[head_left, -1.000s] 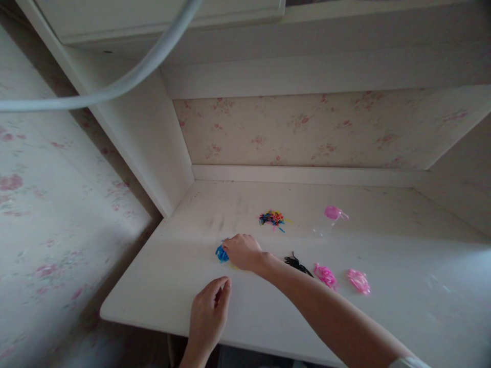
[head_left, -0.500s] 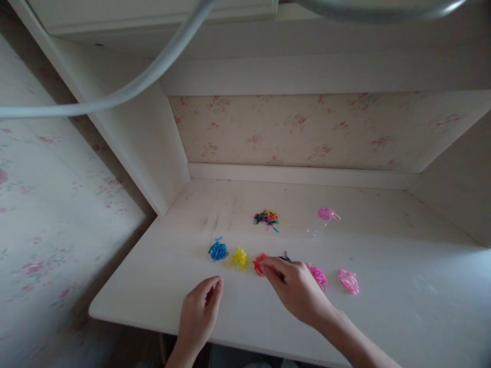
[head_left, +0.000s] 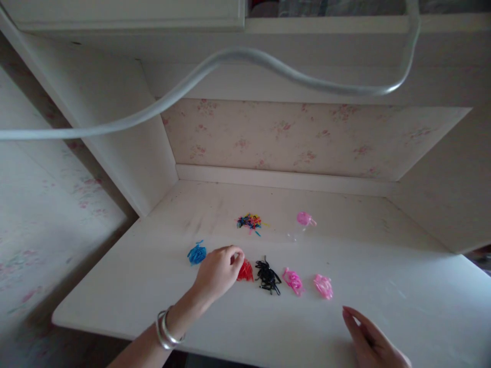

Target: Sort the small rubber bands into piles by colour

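A row of small rubber-band piles lies on the white desk (head_left: 161,301): blue (head_left: 197,254), red (head_left: 245,271), black (head_left: 267,276), pink (head_left: 293,280) and pale pink (head_left: 323,286). My left hand (head_left: 218,271), bangles on its wrist, rests between the blue and red piles with its fingers curled down; it covers the spot beside the red pile, and what lies under it is hidden. My right hand (head_left: 370,340) lies flat near the desk's front edge at the lower right, fingers stretched out and holding nothing.
Further back sit a mixed-colour pile of bands (head_left: 249,222) and a small clear container with a pink lid (head_left: 306,220). A white side panel (head_left: 126,153) walls the desk on the left. A grey hose (head_left: 230,56) hangs across the top.
My right hand has pulled back from the red pile to the lower right. My left hand has reached forward over the place where the yellow pile was. The view has shifted.
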Available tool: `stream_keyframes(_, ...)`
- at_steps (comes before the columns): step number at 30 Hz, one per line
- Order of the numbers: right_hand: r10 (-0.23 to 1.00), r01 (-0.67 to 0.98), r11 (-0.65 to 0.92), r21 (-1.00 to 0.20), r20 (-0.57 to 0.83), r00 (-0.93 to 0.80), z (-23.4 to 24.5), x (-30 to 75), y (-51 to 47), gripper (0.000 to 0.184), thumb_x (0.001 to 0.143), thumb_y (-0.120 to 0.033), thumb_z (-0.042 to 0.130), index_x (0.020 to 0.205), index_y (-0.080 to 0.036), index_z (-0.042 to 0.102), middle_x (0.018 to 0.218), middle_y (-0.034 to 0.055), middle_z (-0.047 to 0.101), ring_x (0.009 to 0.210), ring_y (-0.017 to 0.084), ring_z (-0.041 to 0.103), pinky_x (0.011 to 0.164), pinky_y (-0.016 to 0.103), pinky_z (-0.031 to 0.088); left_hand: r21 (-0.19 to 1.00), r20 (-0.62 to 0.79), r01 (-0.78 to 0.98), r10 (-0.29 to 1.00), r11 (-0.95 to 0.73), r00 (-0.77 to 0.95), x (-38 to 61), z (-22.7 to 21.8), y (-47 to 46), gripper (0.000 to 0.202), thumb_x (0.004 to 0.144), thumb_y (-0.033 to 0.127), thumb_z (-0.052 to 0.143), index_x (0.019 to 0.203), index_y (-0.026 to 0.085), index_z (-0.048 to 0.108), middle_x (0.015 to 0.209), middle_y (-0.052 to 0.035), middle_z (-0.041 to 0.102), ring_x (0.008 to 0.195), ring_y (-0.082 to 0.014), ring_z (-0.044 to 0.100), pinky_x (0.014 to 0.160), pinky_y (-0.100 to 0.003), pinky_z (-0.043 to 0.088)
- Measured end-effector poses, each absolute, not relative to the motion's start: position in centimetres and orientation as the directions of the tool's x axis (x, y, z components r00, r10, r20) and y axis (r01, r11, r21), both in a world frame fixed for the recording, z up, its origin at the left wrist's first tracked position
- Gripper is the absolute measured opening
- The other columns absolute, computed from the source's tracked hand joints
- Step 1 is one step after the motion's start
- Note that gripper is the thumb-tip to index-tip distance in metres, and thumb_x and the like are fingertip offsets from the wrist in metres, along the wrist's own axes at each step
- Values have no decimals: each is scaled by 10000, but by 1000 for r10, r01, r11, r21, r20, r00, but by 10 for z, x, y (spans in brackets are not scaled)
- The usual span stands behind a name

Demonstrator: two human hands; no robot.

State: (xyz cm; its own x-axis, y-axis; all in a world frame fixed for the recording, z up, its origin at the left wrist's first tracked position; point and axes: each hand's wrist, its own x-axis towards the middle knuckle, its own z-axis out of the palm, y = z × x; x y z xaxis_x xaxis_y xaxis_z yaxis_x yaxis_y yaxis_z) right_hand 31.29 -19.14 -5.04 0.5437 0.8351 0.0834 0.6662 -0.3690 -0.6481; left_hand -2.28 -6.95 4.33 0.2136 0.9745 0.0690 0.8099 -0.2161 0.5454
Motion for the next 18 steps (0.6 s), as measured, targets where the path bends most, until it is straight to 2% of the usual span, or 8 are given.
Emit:
stream_keyframes(3, 858, 707, -391, -589, 45, 512, -55, 306, -188, 490, 756, -631, 453, 970, -260, 693, 603, -24, 663, 535, 137, 637, 489, 175, 467, 365, 12, 907, 975, -210, 221, 6, 46, -44, 334, 878, 458, 420, 907, 268, 692, 845, -28, 717, 766, -174, 661, 710, -277, 475)
stream_keyframes(5, 867, 744, -389, -544, 56, 495, -59, 301, -190, 477, 780, -608, 440, 1016, -267, 676, 618, -19, 664, 535, 143, 639, 458, 185, 445, 293, -6, 934, 976, -205, 216, 24, 43, -27, 344, 862, 491, 441, 896, 268, 700, 898, -44, 714, 814, -190, 663, 725, -294, 479)
stream_keyframes(9, 879, 812, -323, -486, 164, 447, -65, 295, -198, 415, 827, -521, 402, 1024, -283, 678, 699, -2, 692, 546, 141, 650, 438, 188, 418, 236, -28, 953, 979, -188, 201, 51, 32, -2, 375, 845, 483, 476, 876, 194, 713, 922, -112, 701, 884, -214, 657, 776, -311, 480)
stream_keyframes(13, 856, 844, -333, -420, 241, 458, -69, 291, -202, 410, 861, -474, 365, 1037, -277, 678, 703, -4, 691, 538, 123, 638, 462, 184, 420, 199, -48, 965, 982, -169, 182, 63, 25, 9, 361, 863, 401, 469, 905, 133, 707, 914, -165, 695, 919, -236, 654, 789, -326, 484)
stream_keyframes(18, 877, 898, -272, -345, 295, 379, -76, 292, -205, 471, 900, -438, 299, 1082, -219, 674, 746, 13, 696, 537, 119, 626, 476, 206, 410, 183, -44, 968, 982, -172, 183, 64, 21, 12, 314, 865, 286, 447, 963, 106, 685, 922, -182, 693, 900, -248, 662, 768, -335, 486)
